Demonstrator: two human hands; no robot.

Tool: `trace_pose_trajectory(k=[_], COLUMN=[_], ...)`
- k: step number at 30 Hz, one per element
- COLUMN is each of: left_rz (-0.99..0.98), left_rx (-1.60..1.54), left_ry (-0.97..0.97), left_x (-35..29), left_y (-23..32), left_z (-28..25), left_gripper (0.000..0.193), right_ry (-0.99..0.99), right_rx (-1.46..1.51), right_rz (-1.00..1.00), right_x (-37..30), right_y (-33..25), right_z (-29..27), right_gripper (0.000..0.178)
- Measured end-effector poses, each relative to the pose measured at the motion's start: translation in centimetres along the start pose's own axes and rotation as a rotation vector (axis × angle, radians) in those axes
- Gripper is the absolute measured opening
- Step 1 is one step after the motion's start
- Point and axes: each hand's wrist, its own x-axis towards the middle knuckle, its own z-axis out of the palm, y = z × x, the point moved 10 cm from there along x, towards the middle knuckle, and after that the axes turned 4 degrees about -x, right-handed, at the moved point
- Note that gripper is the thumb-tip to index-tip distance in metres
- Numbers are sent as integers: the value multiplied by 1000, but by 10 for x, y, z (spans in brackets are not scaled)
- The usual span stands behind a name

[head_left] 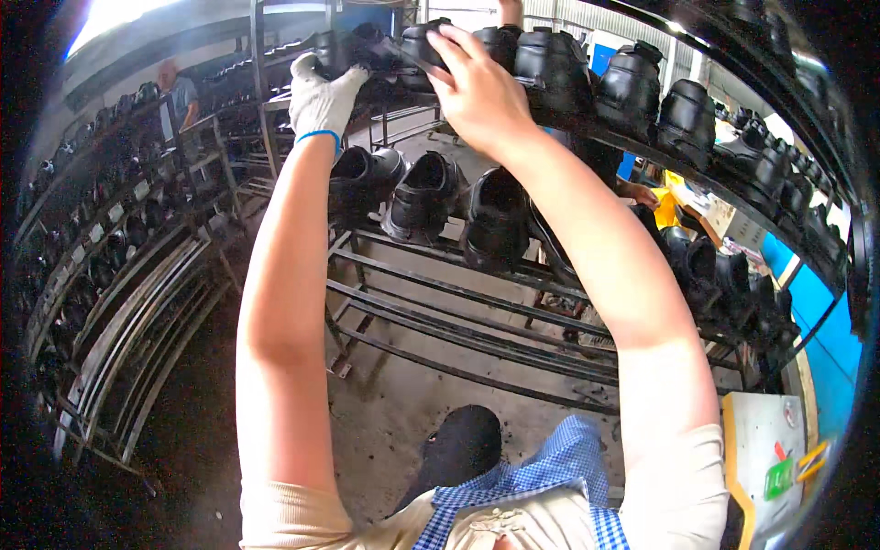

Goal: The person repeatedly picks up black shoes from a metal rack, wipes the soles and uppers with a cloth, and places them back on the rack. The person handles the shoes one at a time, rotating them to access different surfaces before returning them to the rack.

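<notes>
Both my arms reach up and forward to the top shelf of a black metal rack. My left hand [323, 103], in a pale work glove with a blue band at the wrist, is closed around a dark shoe [335, 55], partly hidden by the glove. My bare right hand [481, 87] has its fingers stretched out against a black shoe [419, 44] on the same shelf; the fingertips partly cover it. More black shoes [550, 66] stand in a row to the right. Below my hands, several black shoes [424, 194] line a lower shelf.
Empty metal rails [458, 335] run beneath the lower shoes. Further racks [137, 229] with shoes curve along the left, where a person [179, 96] stands. Beyond the rack on the right, another person's hand [639, 194] is beside a yellow item [671, 199]. A white panel [765, 449] stands at lower right.
</notes>
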Motion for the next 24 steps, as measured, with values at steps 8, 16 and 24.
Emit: trace_pose_trajectory(k=[8,16,24], left_rz=[-129,-243,-337], left_rx=[-97,-1091,-1130], left_ry=[59,102,368], left_x=[-6,-23,-168], left_y=[-12,-62,-93], left_z=[-21,-84,-196], left_gripper=[79,66,41], right_ry=[-324,-302,-120], right_rx=[-238,-257,584], right_rz=[265,249,95], right_x=[31,27,-66], right_y=[44,42,-60], right_z=[73,50,-47], right_gripper=[62,58,43])
